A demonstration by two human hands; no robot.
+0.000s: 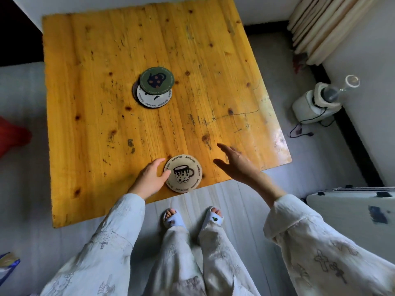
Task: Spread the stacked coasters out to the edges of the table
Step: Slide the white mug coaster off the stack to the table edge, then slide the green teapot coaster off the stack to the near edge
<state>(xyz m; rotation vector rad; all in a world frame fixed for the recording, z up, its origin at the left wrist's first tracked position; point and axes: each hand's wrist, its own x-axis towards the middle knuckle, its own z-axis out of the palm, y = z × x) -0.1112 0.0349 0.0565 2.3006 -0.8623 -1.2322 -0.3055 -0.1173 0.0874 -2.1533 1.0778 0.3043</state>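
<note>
While left hand (152,178) rests fingertips on beige mug coaster (183,173) at near tabletop (85,129) edge, coaster slightly overhangs; further nudge risks drop to floor. Right hand (235,162) open, empty, hovering. Remaining stack (154,87) mid-tabletop, offset; careless grab could drag several.

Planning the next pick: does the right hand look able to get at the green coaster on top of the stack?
Probably yes. The right hand is open and empty, the bare table lies between it and the green coaster, and nothing covers that coaster, though it needs a forward reach.
</note>
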